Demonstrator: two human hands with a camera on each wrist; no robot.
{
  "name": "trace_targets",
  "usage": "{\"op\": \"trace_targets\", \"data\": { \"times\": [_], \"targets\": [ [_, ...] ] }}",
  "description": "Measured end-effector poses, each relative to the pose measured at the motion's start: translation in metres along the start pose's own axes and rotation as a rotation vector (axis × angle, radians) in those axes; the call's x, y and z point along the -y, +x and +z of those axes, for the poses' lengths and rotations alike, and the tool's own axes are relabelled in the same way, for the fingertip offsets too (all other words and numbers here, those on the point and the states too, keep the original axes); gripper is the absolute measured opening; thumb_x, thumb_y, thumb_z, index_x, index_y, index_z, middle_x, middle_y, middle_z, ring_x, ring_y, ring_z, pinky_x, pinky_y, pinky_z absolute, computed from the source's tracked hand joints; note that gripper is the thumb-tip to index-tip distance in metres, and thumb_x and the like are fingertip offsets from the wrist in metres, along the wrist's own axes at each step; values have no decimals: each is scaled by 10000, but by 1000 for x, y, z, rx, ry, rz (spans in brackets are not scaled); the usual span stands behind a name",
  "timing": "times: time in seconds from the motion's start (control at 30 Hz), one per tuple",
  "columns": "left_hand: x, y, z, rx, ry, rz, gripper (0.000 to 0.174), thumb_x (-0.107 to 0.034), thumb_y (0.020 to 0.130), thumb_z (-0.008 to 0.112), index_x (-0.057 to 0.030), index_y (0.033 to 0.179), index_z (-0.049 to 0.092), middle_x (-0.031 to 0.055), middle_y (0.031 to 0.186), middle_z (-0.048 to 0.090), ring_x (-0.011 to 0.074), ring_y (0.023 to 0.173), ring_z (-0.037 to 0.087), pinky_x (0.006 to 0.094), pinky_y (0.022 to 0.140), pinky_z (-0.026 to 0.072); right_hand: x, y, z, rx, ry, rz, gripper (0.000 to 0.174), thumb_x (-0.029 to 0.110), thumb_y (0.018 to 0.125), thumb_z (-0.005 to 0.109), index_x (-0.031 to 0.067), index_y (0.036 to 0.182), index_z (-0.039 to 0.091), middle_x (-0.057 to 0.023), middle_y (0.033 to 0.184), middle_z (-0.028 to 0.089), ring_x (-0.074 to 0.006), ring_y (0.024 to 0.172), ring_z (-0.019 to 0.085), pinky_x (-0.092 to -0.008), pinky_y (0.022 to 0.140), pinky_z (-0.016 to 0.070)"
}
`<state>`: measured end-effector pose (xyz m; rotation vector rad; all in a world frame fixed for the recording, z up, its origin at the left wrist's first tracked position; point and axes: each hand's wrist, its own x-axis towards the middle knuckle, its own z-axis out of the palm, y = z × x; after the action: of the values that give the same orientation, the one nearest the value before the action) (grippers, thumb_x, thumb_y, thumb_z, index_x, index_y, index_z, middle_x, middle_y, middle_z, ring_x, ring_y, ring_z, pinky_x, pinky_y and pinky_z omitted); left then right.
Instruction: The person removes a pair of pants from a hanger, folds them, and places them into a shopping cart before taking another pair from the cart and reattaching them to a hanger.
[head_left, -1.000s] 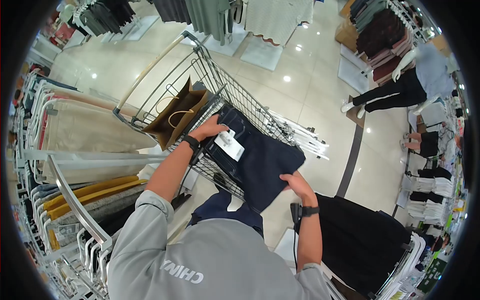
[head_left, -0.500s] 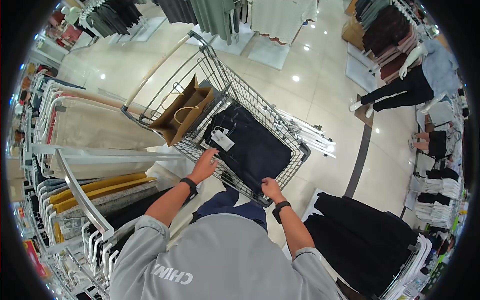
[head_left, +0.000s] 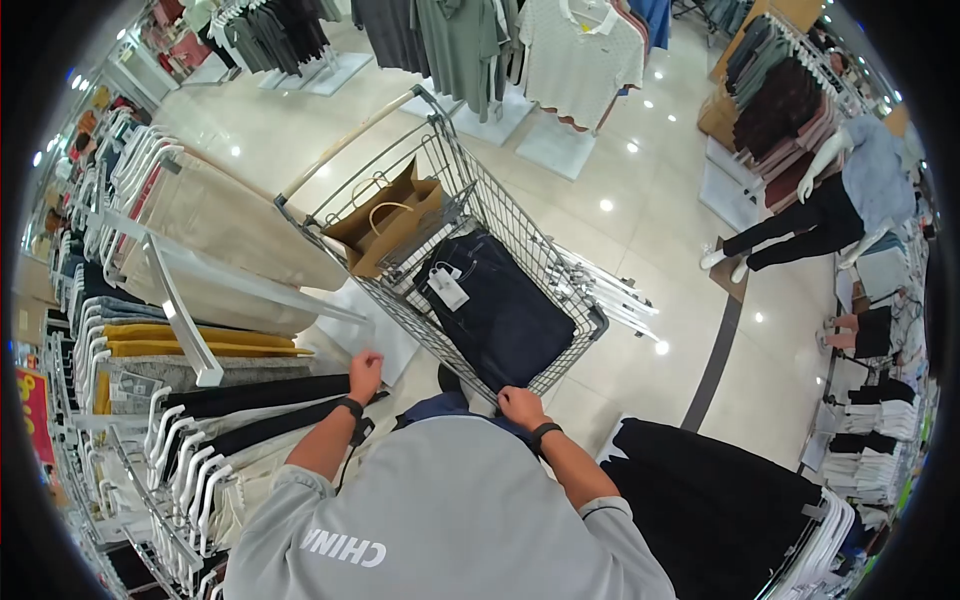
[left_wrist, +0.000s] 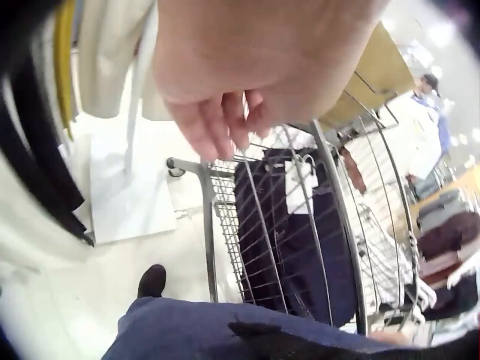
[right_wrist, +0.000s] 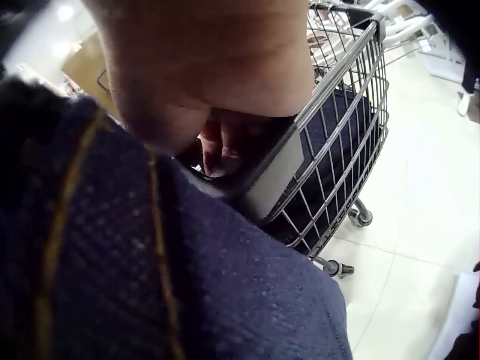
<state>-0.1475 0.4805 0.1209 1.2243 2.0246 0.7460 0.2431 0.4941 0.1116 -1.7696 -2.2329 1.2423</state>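
Dark blue jeans (head_left: pixel 515 315) lie folded in the wire shopping cart (head_left: pixel 600 325), a white tag (head_left: pixel 449 287) on top. My right hand (head_left: pixel 522 408) grips the cart's near corner. Close up in the right wrist view, its fingers curl over the dark corner piece (right_wrist: pixel 274 176), partly hidden under the palm. My left hand (head_left: pixel 366 372) hangs loosely curled beside the cart, holding nothing. In the left wrist view its relaxed fingers (left_wrist: pixel 214 127) overlap the cart's wire side.
A brown paper bag (head_left: pixel 395 225) stands in the cart toward its handle. Left of me is a rack with beige trousers (head_left: pixel 230 225) and mustard garments (head_left: pixel 200 340). Black garments (head_left: pixel 710 500) hang at right. Beyond the cart are white racks (head_left: pixel 610 295) and a mannequin (head_left: pixel 840 200).
Both hands have let go of the jeans, which now lie flat in the cart. My left hand has drawn back to the left; my right has moved to the cart's near corner.
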Motion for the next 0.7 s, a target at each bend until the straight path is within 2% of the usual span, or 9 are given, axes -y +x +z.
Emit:
{"op": "trace_targets", "data": {
  "times": [0.07, 0.13, 0.17, 0.27, 0.3, 0.37, 0.47, 0.57, 0.7],
  "targets": [
    [19, -24, -8, 220, -284, -487, 134, -102, 861, 568, -28, 936, 650, 89, 885, 684, 194, 735, 663, 346, 656, 550, -7, -1, 1, 0, -16, -31, 291, 332, 884, 506, 104, 919, 683, -149, 894, 689, -353, 864, 651, -462, 764, 515],
    [41, -56, -12, 294, -337, -695, 168, -158, 900, 545, -42, 958, 651, 85, 877, 682, 200, 762, 679, 361, 634, 561, -6, -3, -6, 56, -18, -78, 347, 401, 899, 501, 108, 944, 680, -151, 913, 688, -356, 875, 647, -458, 766, 510],
    [48, -74, -11, 305, -272, -674, 184, -174, 907, 544, -33, 963, 649, 89, 880, 684, 206, 765, 685, 355, 637, 562, -8, -5, -9, 63, 2, -119, 422, 480, 899, 502, 94, 943, 668, -153, 910, 687, -362, 867, 646, -456, 752, 505],
    [96, -138, -11, 238, -280, -680, 215, -203, 881, 561, -26, 968, 648, 91, 874, 698, 193, 739, 691, 320, 580, 558, -12, -4, -15, 132, -24, -254, 449, 516, 871, 537, 103, 995, 662, -150, 942, 680, -343, 907, 641, -430, 751, 501],
    [100, -158, -9, 206, -259, -689, 240, -216, 882, 559, -16, 979, 649, 93, 875, 697, 195, 754, 694, 332, 601, 569, -17, -1, -10, 126, -31, -295, 464, 537, 843, 568, 110, 998, 662, -137, 937, 685, -329, 902, 648, -427, 748, 502],
    [86, -200, -4, 156, -295, -704, 270, -216, 876, 558, -6, 1014, 656, 108, 895, 699, 196, 743, 695, 332, 597, 568, -23, -1, -5, 35, 24, -340, 405, 465, 795, 645, 109, 986, 674, -124, 925, 690, -319, 901, 652, -417, 760, 508],
    [76, -254, 4, 73, -304, -719, 268, -205, 869, 551, 9, 987, 663, 118, 906, 701, 201, 716, 699, 322, 576, 560, -12, -9, -6, -41, -37, -316, 315, 380, 781, 655, 96, 915, 690, -115, 895, 694, -310, 836, 662, -415, 750, 511],
    [74, -293, 25, 77, -326, -693, 257, -211, 862, 582, 16, 944, 672, 117, 889, 703, 187, 715, 696, 305, 571, 553, -10, -12, -3, -86, -44, -327, 310, 367, 782, 648, 91, 918, 687, -116, 898, 696, -319, 836, 662, -411, 745, 510],
    [70, -330, 51, 25, -380, -774, 267, -212, 859, 590, 20, 961, 673, 114, 879, 705, 183, 720, 696, 311, 571, 559, -11, -12, -3, -71, -104, -319, 322, 383, 794, 637, 96, 931, 685, -123, 913, 696, -328, 864, 658, -407, 766, 503]
  ]
}}
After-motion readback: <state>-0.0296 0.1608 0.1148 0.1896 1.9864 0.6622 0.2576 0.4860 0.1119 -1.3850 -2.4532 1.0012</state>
